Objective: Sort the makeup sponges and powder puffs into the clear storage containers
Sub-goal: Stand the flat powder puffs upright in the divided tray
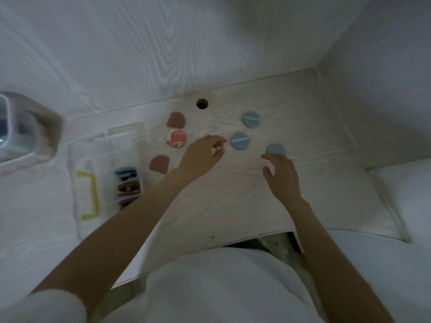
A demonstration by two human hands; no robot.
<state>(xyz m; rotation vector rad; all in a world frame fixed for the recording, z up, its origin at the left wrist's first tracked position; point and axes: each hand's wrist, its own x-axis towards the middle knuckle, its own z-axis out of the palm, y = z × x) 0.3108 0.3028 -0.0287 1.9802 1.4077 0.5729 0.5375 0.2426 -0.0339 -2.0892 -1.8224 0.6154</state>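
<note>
Now both hands [203,157] [281,173] reach forward (fingers curled).
</note>
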